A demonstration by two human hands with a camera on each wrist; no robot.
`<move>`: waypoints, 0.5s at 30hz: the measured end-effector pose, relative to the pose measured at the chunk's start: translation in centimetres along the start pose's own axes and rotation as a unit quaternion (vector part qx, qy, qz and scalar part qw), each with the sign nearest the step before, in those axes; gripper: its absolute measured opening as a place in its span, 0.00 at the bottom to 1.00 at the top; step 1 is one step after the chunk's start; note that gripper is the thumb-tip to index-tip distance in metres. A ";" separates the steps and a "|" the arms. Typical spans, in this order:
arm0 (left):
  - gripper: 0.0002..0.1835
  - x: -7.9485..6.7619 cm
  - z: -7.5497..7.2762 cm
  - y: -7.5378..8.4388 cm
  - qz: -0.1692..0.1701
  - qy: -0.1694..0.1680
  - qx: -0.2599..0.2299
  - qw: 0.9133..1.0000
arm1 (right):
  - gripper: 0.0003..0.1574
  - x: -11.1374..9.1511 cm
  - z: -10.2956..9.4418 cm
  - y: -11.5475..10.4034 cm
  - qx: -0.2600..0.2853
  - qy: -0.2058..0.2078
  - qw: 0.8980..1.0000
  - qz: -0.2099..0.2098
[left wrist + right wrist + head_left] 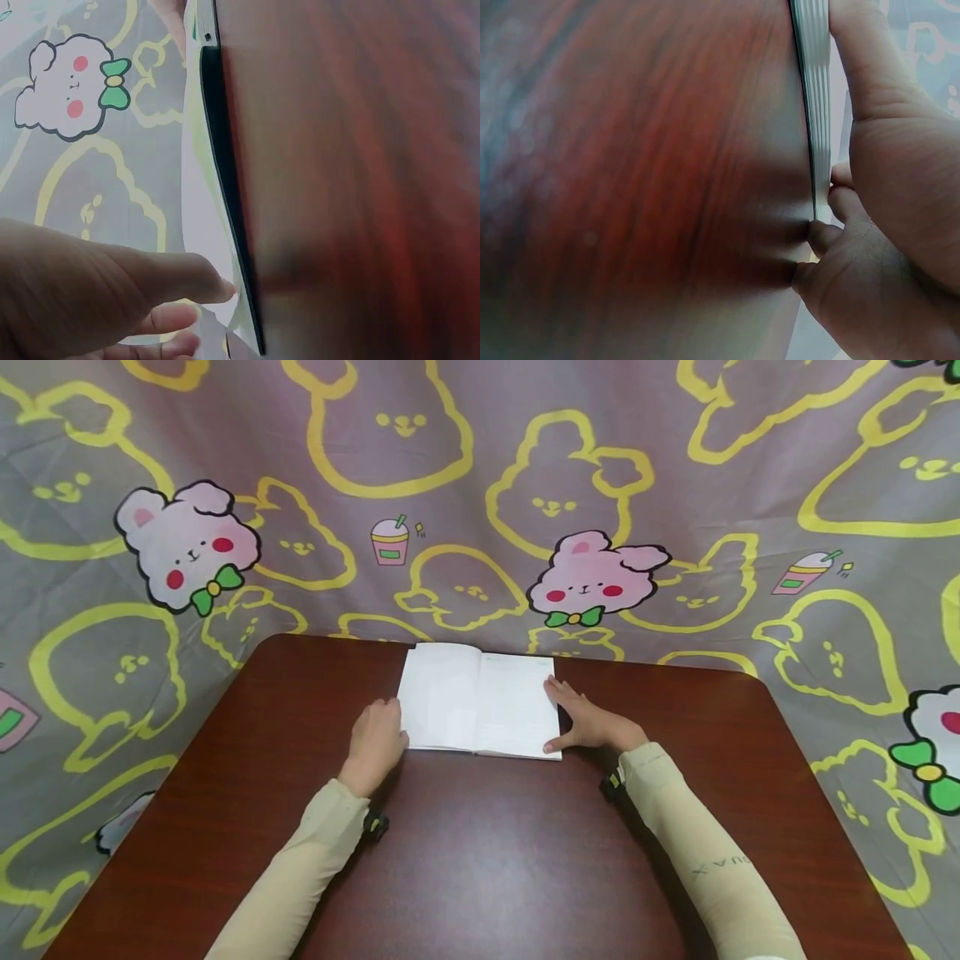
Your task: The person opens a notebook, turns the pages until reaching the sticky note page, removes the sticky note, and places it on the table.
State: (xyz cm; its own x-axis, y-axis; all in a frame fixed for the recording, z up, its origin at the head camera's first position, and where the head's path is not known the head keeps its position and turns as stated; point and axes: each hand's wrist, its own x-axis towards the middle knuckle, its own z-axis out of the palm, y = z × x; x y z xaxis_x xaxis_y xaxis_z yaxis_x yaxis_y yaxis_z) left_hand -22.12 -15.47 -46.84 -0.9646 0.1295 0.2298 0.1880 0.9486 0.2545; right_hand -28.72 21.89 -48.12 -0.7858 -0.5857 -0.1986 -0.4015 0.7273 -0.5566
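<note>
A notebook [517,710] lies spread flat near the table's far edge, its white pages facing up. Faint ruled lines show on the right page, while the left page looks blank. At the left edge my left hand [375,739] holds the notebook, thumb near the page margin and fingers bent; some of them are hidden. My right hand [592,720] rests at the right edge with thumb and forefinger spread apart. In the right wrist view its thumb lies over the page block [819,97], and other fingertips touch the side of the block close to the tabletop.
The dark reddish-brown table [472,860] has rounded far corners and a glossy patch of light. A grey curtain [465,435] with yellow outlines and cartoon bunnies hangs behind it and at both sides. Black bands [375,825] are worn on both wrists.
</note>
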 end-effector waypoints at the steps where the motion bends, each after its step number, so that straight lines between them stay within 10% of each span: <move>1: 0.08 0.2 0.1 0.1 0.015 0.008 0.014 1.000 | 0.80 0.0 0.0 0.0 -0.002 0.001 1.000 -0.001; 10: 0.13 2.1 1.4 1.8 0.192 -0.016 0.029 0.981 | 0.80 0.1 0.0 -0.1 0.002 0.001 1.000 -0.009; 15: 0.27 3.3 2.1 3.1 0.203 -0.087 0.033 0.975 | 0.79 0.1 0.0 0.0 -0.001 0.001 1.000 -0.005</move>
State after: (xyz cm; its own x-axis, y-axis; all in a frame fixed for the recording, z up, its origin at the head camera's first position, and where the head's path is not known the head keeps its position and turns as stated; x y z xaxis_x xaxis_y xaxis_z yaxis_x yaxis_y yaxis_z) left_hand -25.11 -11.52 -47.28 -0.8314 0.5393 0.1342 0.5535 0.8251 0.1130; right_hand -28.78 21.80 -48.14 -0.7822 -0.5929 -0.1912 -0.4113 0.7220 -0.5563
